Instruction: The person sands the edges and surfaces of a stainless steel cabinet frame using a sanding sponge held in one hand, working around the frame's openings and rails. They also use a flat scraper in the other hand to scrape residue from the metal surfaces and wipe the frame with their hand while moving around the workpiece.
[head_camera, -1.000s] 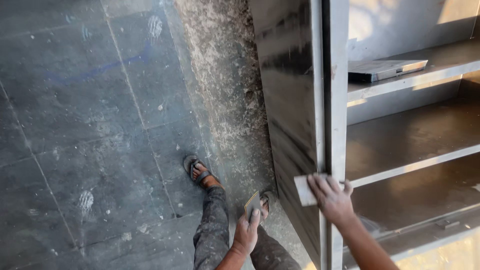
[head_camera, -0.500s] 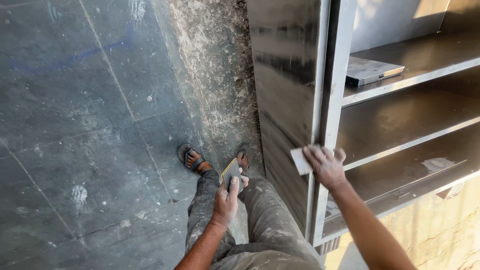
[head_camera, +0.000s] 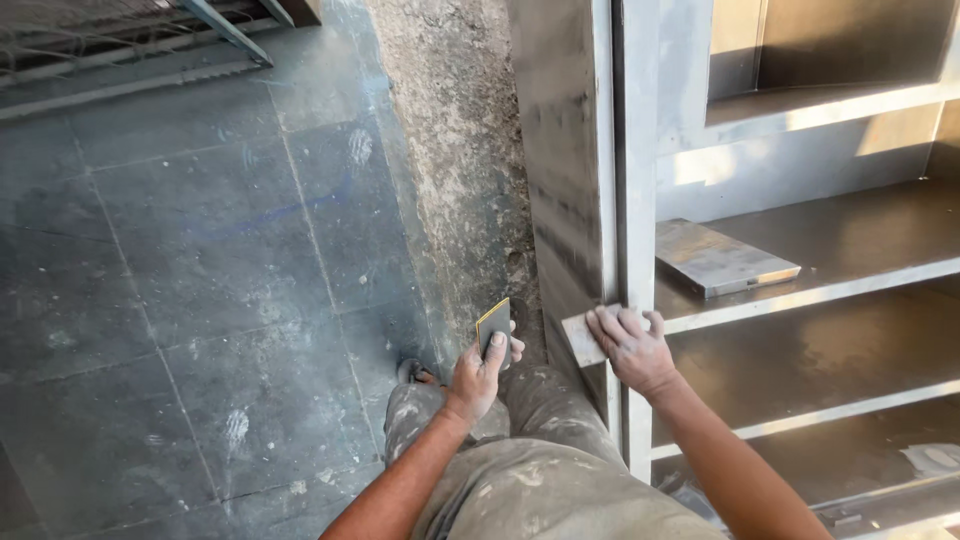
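The right hand (head_camera: 632, 345) presses a flat grey sanding sheet (head_camera: 583, 338) against the grey shelf unit's upright edge (head_camera: 634, 200); the left hand (head_camera: 482, 375), farther out, grips a small yellow-edged scraper (head_camera: 494, 325) upright.

Your right hand (head_camera: 632, 350) is pressing a pale, matt sheet of sandpaper (head_camera: 582, 338) against the grey, dull-coated shelf unit (head_camera: 635, 150). Your left hand (head_camera: 480, 372) is gripping a dark rubbery sanding block (head_camera: 493, 326). Your dusty cloth trousers (head_camera: 540, 470) are hanging over smooth, scuffed stone floor tiles (head_camera: 180, 260).
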